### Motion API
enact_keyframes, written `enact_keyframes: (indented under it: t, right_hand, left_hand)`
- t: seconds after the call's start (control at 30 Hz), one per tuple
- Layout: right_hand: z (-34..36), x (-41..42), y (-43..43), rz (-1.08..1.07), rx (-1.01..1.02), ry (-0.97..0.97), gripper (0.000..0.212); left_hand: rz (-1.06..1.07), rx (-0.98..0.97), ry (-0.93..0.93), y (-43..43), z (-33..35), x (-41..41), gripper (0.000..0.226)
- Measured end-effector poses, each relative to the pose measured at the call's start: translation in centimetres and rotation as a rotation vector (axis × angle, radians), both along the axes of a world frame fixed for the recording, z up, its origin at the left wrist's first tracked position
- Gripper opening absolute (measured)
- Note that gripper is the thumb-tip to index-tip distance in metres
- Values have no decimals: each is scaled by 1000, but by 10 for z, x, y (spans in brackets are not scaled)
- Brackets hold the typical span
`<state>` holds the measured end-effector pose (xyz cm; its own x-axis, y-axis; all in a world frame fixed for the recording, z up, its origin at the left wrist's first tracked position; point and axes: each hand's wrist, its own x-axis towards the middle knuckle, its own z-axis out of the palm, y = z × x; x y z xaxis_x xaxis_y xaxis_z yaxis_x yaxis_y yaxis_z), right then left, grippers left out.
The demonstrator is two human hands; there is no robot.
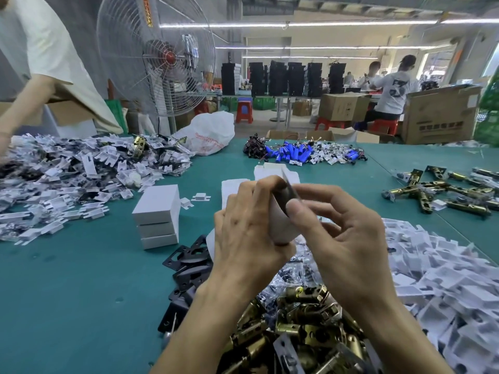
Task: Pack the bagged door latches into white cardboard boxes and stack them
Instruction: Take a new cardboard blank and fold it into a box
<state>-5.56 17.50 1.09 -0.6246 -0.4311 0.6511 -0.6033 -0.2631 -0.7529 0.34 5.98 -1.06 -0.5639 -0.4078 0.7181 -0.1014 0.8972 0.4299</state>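
Though print on the bag [210,130] is illegible, left hand [243,228] grips a white box [280,226], right hand [348,238] pinches a dark part [286,197].

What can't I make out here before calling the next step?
Head view only.
Mostly hidden by left hand and right hand: dark piece at white box.
Closed, contents unseen: stacked boxes.
Too small: red print on plastic bag.
Cut by bottom edge: latch pile.

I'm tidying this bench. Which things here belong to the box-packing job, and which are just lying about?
In use: left hand and right hand on the white box and dark piece; stack of white boxes; latch pile; flat box blanks.
Lying about: blue batteries; plastic bag; fan.
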Motion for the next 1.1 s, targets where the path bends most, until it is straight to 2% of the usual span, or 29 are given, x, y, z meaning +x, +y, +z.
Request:
enact_keyframes:
  t: [0.07, 0.17, 0.37, 0.6, 0.73, 0.93, 1.1]
  right_hand:
    - [1, 1, 0, 9, -27, -63, 17]
    - [2, -2, 2, -7, -3, -107, 4]
    - [-3, -6, 1, -3, -9, -251, 14]
    - [-6, -11, -1, -9, -87, -367, 10]
    - [-2, -14, 1, 21, -109, -446, 19]
    - [-2, -8, 1, -54, -74, -310, 11]
    - [-2, -1, -3, 51, 6, -217, 21]
  left_hand:
    - [-8, -21, -4, 1, -1, -2, 86]
    - [38, -62, -20, 4, -4, -3, 101]
    - [111, -102, -51, 4, 1, -1, 115]
    - [175, -152, -101, 5, 4, 0, 104]
    - [199, -187, -132, 5, 5, 1, 97]
    - [248, -237, -152, 4, 2, 0, 94]
    - [223, -113, -160, 3, 3, 0, 89]
